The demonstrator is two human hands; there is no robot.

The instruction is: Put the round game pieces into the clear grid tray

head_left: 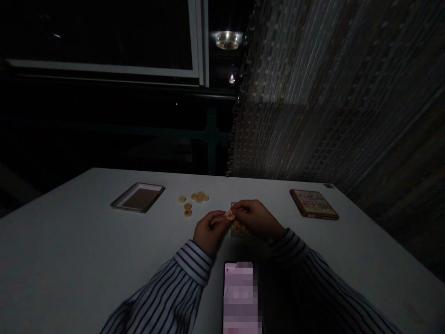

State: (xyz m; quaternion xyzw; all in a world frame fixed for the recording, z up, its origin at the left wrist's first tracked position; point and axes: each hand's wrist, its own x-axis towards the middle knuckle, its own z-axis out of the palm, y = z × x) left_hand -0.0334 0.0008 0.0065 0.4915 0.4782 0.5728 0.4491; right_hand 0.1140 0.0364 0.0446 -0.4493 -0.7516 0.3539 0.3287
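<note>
Both of my hands meet over the middle of a white table (69,260). My left hand (209,234) and my right hand (255,218) pinch a small round pale token (229,214) with a red mark between their fingertips. Below the hands lies a small sheet or tray (237,228) with more round tokens in it, partly hidden. Several loose tokens (194,200) of the same kind lie on the table, left of my hands. Both arms wear striped sleeves.
An open shallow box part (138,197) lies at the back left. A printed box lid (313,203) lies at the back right. A lit phone (241,297) lies near the front edge. A dark window and a woven blind stand behind the table.
</note>
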